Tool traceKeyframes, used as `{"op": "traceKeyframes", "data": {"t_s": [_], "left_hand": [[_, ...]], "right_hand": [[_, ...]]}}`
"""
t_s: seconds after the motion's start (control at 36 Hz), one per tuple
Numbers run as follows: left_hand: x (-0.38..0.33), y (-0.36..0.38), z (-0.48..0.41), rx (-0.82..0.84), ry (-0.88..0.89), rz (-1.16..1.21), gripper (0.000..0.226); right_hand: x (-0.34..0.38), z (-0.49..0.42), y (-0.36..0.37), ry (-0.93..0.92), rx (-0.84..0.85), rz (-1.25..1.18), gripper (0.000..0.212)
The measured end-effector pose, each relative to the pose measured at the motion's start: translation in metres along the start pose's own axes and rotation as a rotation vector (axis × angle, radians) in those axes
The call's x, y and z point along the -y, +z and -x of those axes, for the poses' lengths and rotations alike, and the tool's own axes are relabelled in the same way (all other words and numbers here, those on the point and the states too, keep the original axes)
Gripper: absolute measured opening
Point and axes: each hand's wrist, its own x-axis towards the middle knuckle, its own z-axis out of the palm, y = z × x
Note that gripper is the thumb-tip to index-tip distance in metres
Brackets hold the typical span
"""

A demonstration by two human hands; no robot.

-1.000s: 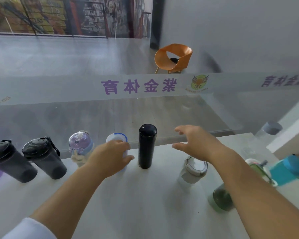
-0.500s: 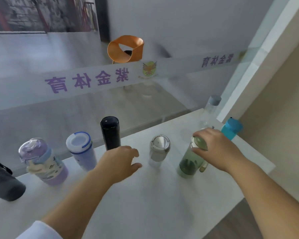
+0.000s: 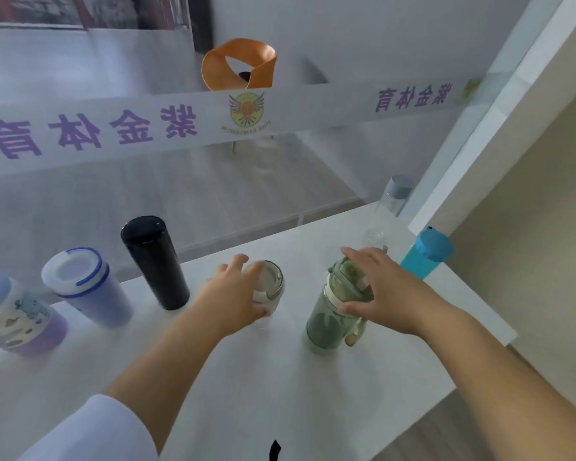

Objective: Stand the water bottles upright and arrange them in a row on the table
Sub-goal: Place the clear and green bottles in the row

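Green bottle (image 3: 326, 327) stands upright on the bench (image 3: 280, 377), right grip (image 3: 386, 294) clamped round its lid; left grip (image 3: 236, 294) clasps the white-lidded bottle (image 3: 270, 284). Aligning step, I judge; next, slide both into the row.

bright daylight | soft shadows | hazy glass glare | wide-angle edge warp

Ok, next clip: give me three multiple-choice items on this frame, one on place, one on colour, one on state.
1. Which stands just left of the white-lidded bottle? A) black flask B) teal bottle C) purple bottle
2. Colour of the bottle under the right hand? A) purple B) green C) black
3. That bottle is: A) lying flat B) upside down C) upright

1 A, the flask is its neighbour; 2 B, the green bottle is tinted green; 3 C, its base sits on the table, lid up.
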Motion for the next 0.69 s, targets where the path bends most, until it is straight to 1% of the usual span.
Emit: {"op": "traceKeyframes", "data": {"t_s": [0.08,0.17,0.28,0.36,0.53,0.69], "left_hand": [[-0.005,0.006,-0.008,0.034,-0.042,0.028,0.073],[-0.009,0.012,-0.017,0.054,-0.066,0.045,0.071],[-0.010,0.017,-0.027,0.035,-0.102,0.056,0.068],[-0.009,0.020,-0.031,0.040,-0.127,0.102,0.073],[-0.004,0.020,-0.042,0.011,-0.166,0.171,0.072],[0.007,0.011,-0.055,-0.023,-0.235,0.194,0.072]], "right_hand": [[-0.007,-0.011,0.001,-0.036,0.046,-0.049,0.087],[-0.011,-0.020,0.000,-0.073,0.062,-0.044,0.083],[-0.015,-0.031,-0.003,-0.126,0.064,-0.030,0.077],[-0.018,-0.039,-0.006,-0.158,0.066,-0.037,0.077],[-0.020,-0.061,-0.012,-0.203,0.056,-0.027,0.076],[-0.014,-0.085,-0.020,-0.303,0.042,-0.003,0.076]]}}
